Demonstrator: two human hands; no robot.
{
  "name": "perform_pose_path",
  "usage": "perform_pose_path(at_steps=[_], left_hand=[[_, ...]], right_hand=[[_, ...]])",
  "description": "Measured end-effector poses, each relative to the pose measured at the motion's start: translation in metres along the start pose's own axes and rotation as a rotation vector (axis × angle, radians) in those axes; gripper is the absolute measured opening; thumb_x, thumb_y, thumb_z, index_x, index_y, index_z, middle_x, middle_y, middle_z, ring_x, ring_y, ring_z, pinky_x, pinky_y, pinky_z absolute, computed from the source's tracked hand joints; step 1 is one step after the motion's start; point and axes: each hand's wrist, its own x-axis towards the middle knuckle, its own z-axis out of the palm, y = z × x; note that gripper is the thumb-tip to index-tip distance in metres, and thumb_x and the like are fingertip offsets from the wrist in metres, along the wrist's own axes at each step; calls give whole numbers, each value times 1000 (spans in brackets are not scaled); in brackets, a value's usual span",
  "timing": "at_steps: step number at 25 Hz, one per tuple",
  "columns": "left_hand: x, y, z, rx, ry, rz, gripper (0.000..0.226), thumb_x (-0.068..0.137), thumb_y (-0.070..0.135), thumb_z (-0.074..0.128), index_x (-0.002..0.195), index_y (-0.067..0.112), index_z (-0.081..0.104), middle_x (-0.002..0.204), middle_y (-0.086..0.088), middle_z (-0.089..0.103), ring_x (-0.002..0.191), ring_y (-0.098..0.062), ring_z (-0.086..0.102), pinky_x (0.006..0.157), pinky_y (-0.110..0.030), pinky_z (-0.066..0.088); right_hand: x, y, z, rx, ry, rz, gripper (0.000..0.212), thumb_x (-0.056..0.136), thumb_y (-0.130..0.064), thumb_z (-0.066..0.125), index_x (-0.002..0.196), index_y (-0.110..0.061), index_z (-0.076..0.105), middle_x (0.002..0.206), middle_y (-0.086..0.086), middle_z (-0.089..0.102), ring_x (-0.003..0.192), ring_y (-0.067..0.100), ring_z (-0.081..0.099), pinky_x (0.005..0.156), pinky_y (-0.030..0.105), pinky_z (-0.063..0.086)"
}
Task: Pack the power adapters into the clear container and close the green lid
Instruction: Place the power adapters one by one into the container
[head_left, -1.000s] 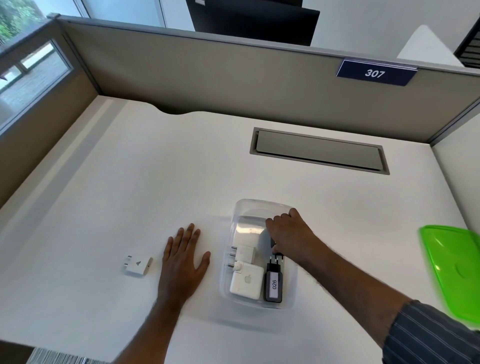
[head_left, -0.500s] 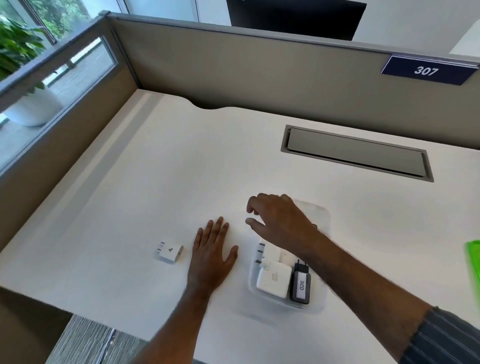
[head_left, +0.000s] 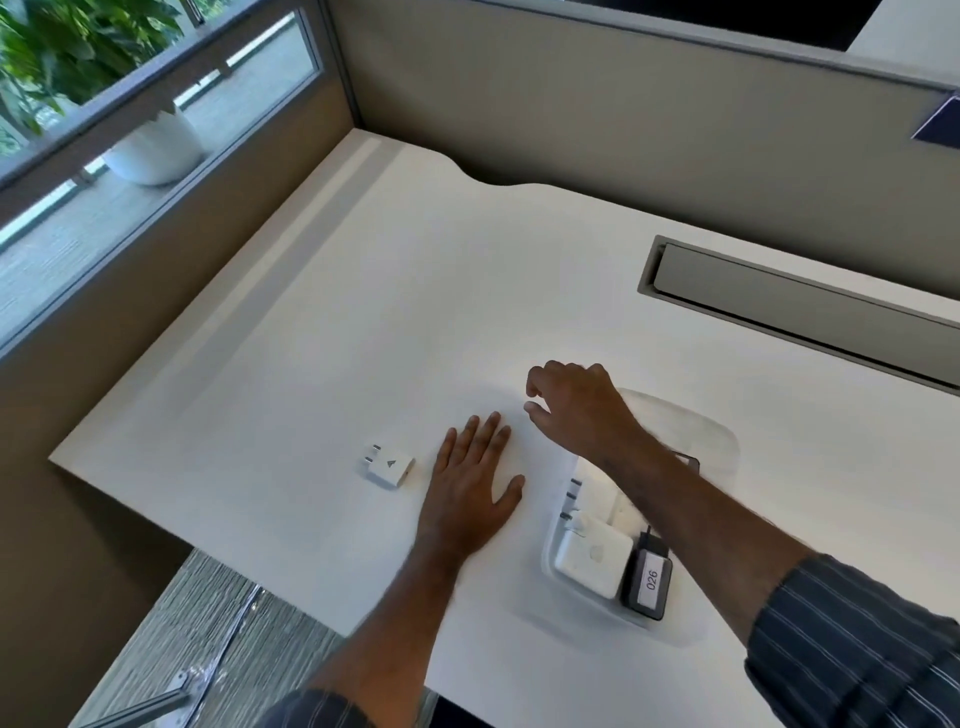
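Several adapters lie in the clear container; one white adapter remains on the surface. Left hand rests spread flat; right hand hovers loosely curled, seemingly empty. The lid is out of view.

A white desk is enclosed by beige partition panels, with a grey cable hatch set into its surface. Daylight is admitted through a glazed strip, behind which a white plant pot is seen; grey carpet is visible below.
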Motion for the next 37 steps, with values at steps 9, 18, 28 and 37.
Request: perform_pose_path(at_steps=[9,18,28,37], left_hand=[[-1,3,-7,2,-62,-5,68,101,52,42,161,21,31,172,3,20,161,-18,12,131,-44,11],[-9,-23,-63,-84,-68,98,61,97,34,58,154,16,46,164,-3,41,156,-26,29,126,-47,30],[-50,-155,-110,-20,92,-250,68,99,50,32,154,12,45,163,-9,40,155,-31,30,128,-49,20],[-66,-174,-99,31,-34,-355,76,98,54,20,164,16,21,174,-5,11,161,-30,8,130,-51,7]], right_hand=[[-20,-4,6,-13,94,4,24,95,-42,57,106,-22,64,102,-6,67,98,18,65,106,38,38],[-55,-28,14,4,104,25,31,90,-33,68,113,-12,68,114,3,68,114,20,64,125,50,20],[-22,-98,44,125,-40,-43,44,95,-42,56,129,-15,58,125,0,62,121,19,57,127,38,13],[-3,-160,71,143,-155,-29,68,81,-63,65,131,-19,55,121,-1,61,111,25,58,93,40,43]])
